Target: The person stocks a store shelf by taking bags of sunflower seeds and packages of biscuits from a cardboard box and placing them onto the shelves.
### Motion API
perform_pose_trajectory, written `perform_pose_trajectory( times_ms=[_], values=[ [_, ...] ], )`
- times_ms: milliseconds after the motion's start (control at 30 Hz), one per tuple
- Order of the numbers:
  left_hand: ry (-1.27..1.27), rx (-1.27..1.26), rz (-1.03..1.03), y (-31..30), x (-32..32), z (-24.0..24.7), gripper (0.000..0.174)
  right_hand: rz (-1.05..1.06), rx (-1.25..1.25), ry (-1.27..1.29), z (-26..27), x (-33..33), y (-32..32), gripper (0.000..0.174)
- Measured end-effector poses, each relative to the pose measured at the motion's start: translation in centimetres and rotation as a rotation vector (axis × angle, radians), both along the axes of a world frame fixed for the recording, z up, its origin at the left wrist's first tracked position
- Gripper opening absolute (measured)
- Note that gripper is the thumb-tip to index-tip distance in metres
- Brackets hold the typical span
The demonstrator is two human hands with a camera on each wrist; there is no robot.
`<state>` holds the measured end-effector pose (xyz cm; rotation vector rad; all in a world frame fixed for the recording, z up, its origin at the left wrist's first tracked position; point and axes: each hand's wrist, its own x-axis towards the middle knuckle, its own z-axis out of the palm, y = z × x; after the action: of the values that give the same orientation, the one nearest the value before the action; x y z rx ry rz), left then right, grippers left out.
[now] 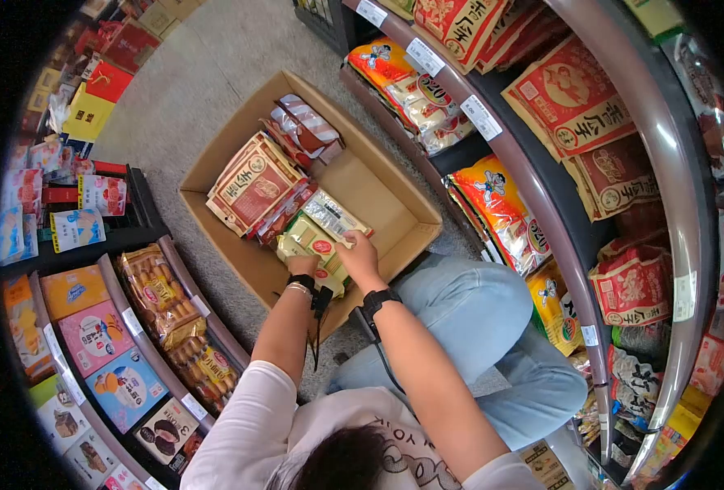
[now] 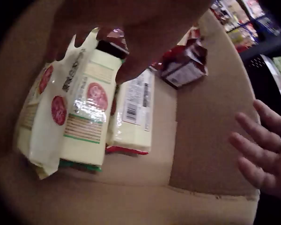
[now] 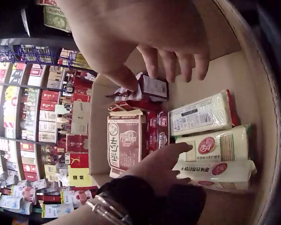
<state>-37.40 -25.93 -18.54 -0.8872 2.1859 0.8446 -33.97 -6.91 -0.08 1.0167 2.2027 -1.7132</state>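
Note:
Pale yellow-green packs of soda crackers (image 3: 215, 146) lie side by side in a cardboard box (image 1: 390, 181). My left hand (image 1: 301, 265) reaches down over them; in the right wrist view it grips one cracker pack (image 3: 218, 169), its thumb partly hidden. Beside them lies a pale pack with a barcode (image 2: 133, 112), flat on the box floor. My right hand (image 3: 150, 33) hovers over the box with fingers spread, holding nothing. Seen from the left wrist, that right hand (image 2: 264, 145) is by the box wall.
Red-and-tan seed bags (image 1: 256, 184) and a striped brown-and-white pack (image 1: 306, 126) share the box. Shelves of bagged snacks (image 1: 493, 200) curve along the right. Biscuit boxes (image 1: 121, 392) line the left shelf. My bent knee (image 1: 484, 298) is close to the box's near corner.

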Motion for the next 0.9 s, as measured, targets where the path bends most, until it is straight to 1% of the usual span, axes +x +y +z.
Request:
perform_pose_trajectory(
  times_ms=[33,67,167,200,233,300,333,367,400,500,533,633,733,833,900],
  values=[
    [-0.054,-0.068,0.006,0.1,0.5,-1.0,0.069,-0.007,-0.015,-0.020,-0.1,-0.1,-0.1,0.039],
    [-0.109,-0.133,0.013,0.6,0.9,-0.9,0.073,-0.014,-0.032,-0.040,-0.4,-0.1,-0.5,0.039],
    [-0.119,-0.031,0.253,1.9,2.5,0.4,0.090,0.015,-0.066,-0.082,-1.5,0.1,-1.2,0.038],
    [-0.160,0.236,0.286,-1.3,3.3,-5.8,0.101,0.033,-0.074,-0.094,-1.7,0.0,-1.3,0.037],
    [-0.097,0.173,0.320,-1.2,3.5,-6.2,0.099,0.027,-0.096,-0.098,-1.8,-0.1,-1.4,0.037],
    [0.028,0.042,0.385,-0.7,4.2,-5.2,0.095,0.015,-0.144,-0.108,-1.8,-0.2,-1.7,0.037],
    [0.015,0.145,0.475,0.0,3.9,-2.7,0.093,0.008,-0.159,-0.124,-1.6,-0.3,-1.8,0.037],
    [0.004,0.250,0.566,1.3,3.0,1.7,0.091,0.001,-0.174,-0.139,-1.4,-0.4,-1.7,0.037],
    [-0.007,0.357,0.656,2.0,2.4,4.1,0.089,-0.007,-0.188,-0.153,-1.3,-0.5,-1.6,0.037],
    [0.052,0.482,0.818,0.4,2.7,2.2,0.086,-0.022,-0.193,-0.184,-1.5,-0.7,-1.5,0.038],
    [0.051,0.565,0.821,-0.3,3.0,1.5,0.090,-0.027,-0.195,-0.178,-1.6,-0.8,-1.6,0.038],
    [-0.040,0.423,0.765,0.6,2.8,4.2,0.086,-0.036,-0.197,-0.167,-2.7,-0.6,-2.0,0.037],
    [-0.197,0.557,0.718,-1.2,3.0,2.1,0.078,-0.050,-0.180,-0.163,-3.7,-0.7,-2.3,0.038],
    [-0.034,0.562,0.810,1.7,2.2,7.0,0.070,-0.048,-0.139,-0.174,-3.8,-0.9,-2.0,0.041],
    [0.049,0.708,0.720,2.5,1.7,7.9,0.062,-0.006,-0.104,-0.194,-4.1,-1.2,-1.7,0.046]
  ],
)
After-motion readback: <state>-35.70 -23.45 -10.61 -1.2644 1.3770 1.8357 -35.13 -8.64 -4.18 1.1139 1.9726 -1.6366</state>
